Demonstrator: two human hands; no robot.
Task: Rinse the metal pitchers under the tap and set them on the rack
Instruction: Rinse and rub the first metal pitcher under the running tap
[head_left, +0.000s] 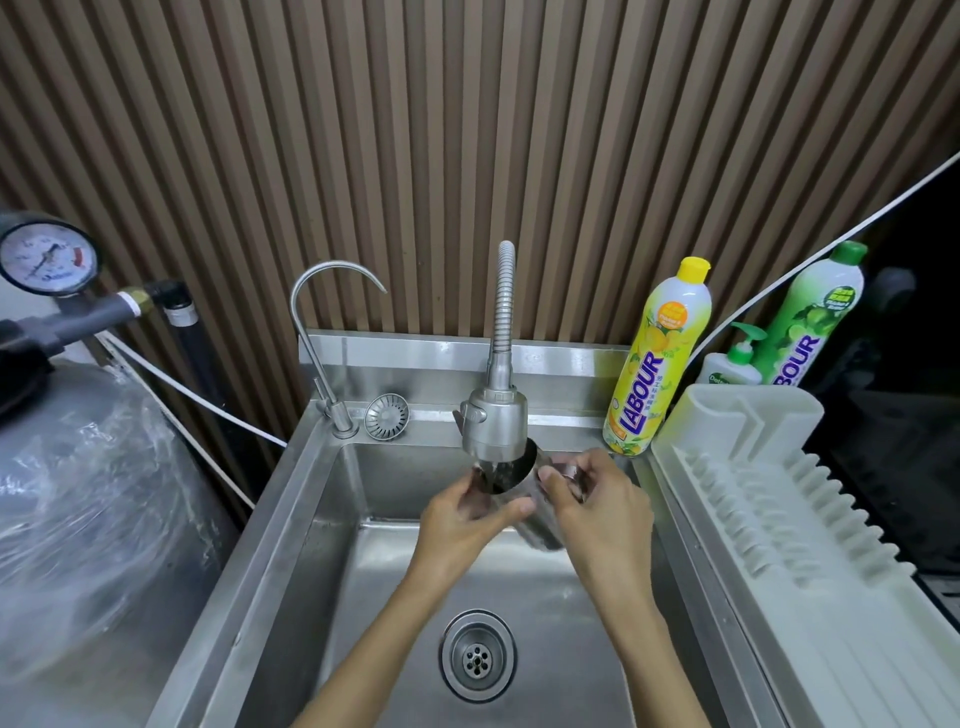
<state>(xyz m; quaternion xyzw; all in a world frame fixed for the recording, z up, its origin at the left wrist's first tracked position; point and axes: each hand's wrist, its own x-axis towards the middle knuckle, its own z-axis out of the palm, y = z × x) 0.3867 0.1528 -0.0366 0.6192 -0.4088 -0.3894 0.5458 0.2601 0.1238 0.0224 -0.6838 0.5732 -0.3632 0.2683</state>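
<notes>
Now both hands (530, 514) clasped round pitcher (511, 480), under tap (496, 423)

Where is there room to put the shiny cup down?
The white rack right of the sink looks bare. The sink floor around the drain is free too. Under the tap it is crowded: both hands hold the pitcher.

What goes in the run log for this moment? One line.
step: rinsing | pitcher: tilted under running sprayer tap | left hand, right hand: both gripping it | rack: no pitchers
</notes>
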